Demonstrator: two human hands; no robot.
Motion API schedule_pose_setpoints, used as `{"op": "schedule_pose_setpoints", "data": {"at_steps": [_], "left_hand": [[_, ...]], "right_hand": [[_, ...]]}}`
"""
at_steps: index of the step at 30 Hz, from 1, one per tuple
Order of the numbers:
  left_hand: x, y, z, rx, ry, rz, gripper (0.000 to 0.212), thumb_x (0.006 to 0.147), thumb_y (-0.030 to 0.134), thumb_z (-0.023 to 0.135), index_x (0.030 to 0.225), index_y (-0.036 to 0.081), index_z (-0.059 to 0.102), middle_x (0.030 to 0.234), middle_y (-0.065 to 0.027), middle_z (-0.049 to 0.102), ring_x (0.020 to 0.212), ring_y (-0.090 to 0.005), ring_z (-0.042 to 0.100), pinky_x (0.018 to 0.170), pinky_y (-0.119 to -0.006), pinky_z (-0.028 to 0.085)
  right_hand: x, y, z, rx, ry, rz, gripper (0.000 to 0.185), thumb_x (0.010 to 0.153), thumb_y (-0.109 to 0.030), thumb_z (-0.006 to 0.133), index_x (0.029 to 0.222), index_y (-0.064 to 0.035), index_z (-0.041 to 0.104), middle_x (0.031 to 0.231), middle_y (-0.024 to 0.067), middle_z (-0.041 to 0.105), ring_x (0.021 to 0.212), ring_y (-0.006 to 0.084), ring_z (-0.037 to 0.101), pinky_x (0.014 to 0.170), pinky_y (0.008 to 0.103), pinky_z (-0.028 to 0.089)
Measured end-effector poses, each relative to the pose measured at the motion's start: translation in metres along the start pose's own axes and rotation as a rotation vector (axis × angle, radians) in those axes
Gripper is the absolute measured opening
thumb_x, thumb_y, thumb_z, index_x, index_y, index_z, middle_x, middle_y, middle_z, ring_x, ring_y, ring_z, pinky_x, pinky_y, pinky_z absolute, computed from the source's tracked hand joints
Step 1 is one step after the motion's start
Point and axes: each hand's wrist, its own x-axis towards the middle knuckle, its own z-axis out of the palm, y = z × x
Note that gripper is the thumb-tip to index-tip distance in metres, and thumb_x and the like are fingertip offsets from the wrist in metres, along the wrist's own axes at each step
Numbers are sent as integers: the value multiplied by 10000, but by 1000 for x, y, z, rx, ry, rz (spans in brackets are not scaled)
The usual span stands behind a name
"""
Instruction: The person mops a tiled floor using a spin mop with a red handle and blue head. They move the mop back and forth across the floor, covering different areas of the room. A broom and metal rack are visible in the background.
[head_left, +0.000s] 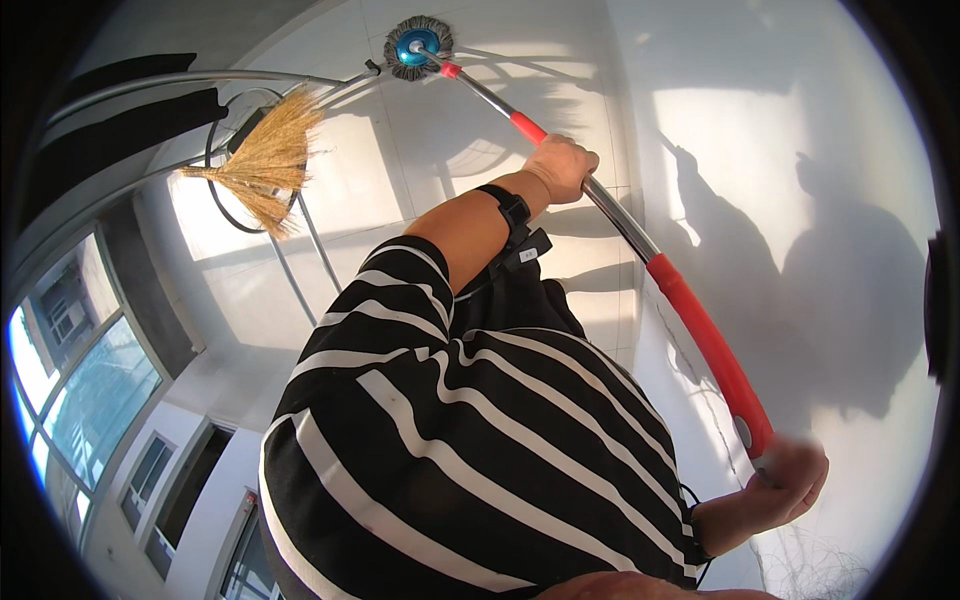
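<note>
A mop with a long metal pole (619, 217) and red grip sleeves slants across the view. My left hand (561, 166) is closed around the pole just below the upper red sleeve. My right hand (791, 480) holds the end of the long red handle (701, 345); its fingers are partly blurred. At the far end, the round mop head (418, 48), with a blue disc and grey strands, rests on the tiled floor.
A straw broom (262, 165) lies across a metal-tube frame (217, 75) with black parts at the left. A pale wall (720, 262) with cracks near its base stands close at the right. Windows (105, 397) are at the lower left.
</note>
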Motion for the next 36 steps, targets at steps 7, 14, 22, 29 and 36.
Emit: {"op": "schedule_pose_setpoints", "data": {"at_steps": [7, 14, 22, 29, 36], "left_hand": [[-41, 155, 39, -194, -245, 463, 120, 801, 228, 610, 779, 111, 629, 608, -91, 610, 596, -323, 611, 643, -429, 474], [-44, 167, 80, 90, -573, 599, 120, 768, 230, 639, 801, 117, 665, 709, -102, 670, 725, -314, 666, 707, -435, 501], [-46, 235, 160, 193, -729, 757, 124, 737, 175, 659, 837, 106, 689, 802, -118, 692, 816, -330, 674, 713, -439, 523], [-152, 386, 214, -49, -1056, 1254, 117, 777, 134, 610, 852, 65, 667, 790, -134, 675, 802, -357, 658, 718, -467, 515], [-98, 335, 214, 29, -911, 1016, 106, 762, 146, 618, 844, 98, 664, 811, -113, 677, 828, -344, 654, 735, -455, 508]], "right_hand": [[1, -72, -91, -245, 478, -300, 338, 987, -395, 450, 876, -89, 541, 556, -49, 296, 471, 116, 351, 469, 290, 321], [-97, -5, -160, -98, 626, -10, 291, 950, -241, 480, 975, 24, 597, 588, -5, 325, 526, 93, 320, 675, 281, 471], [-254, 56, -237, -126, 768, 255, 276, 951, -253, 460, 924, 1, 565, 575, 4, 347, 535, 98, 368, 704, 306, 474], [-360, -45, -373, -346, 935, 219, 283, 908, -339, 568, 1001, -72, 567, 535, -50, 246, 471, 135, 356, 555, 366, 445], [-315, 27, -343, -14, 684, 211, 356, 972, -285, 477, 1106, 31, 573, 609, -11, 340, 586, 96, 398, 734, 268, 489]]}}
